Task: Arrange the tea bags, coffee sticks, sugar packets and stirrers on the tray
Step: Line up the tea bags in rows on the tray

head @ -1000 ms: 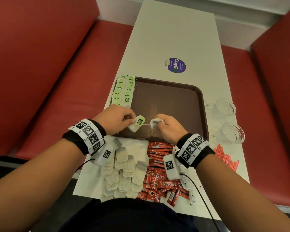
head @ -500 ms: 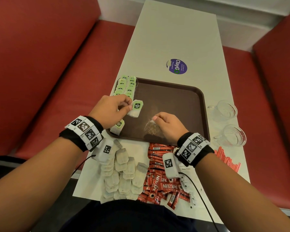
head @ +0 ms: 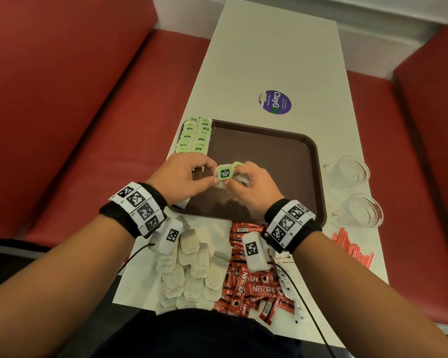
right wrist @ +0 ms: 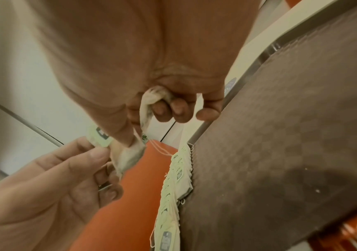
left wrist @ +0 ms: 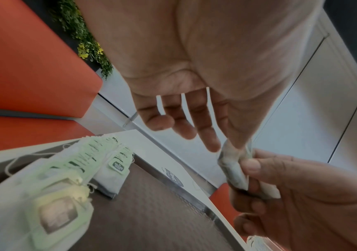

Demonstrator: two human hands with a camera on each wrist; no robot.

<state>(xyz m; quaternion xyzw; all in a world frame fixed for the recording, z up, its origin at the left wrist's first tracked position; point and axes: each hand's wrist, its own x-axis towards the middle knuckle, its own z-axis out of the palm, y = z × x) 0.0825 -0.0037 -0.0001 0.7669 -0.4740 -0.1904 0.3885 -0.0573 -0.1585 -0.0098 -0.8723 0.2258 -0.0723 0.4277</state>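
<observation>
Tea bag [head: 224, 175], green tag, crumpled, pinched between left hand [head: 181, 180], right hand [head: 254, 188].

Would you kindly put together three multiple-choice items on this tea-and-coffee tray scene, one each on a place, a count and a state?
1. Where do the arranged green-tagged tea bags lie?
A. along the left edge of the brown plastic tray
B. in the tray's right corner
C. inside a cup

2. How many clear glass cups stand to the right of the tray?
A. one
B. two
C. four

3. What is the state of the person's hands?
A. both lie flat on the table
B. only one holds something
C. left hand and right hand both pinch a tea bag with a green paper tag over the tray

Answers:
1 A, two rows line the left edge.
2 B, two cups stand one behind the other.
3 C, fingers of both hands meet on the bag.
</observation>
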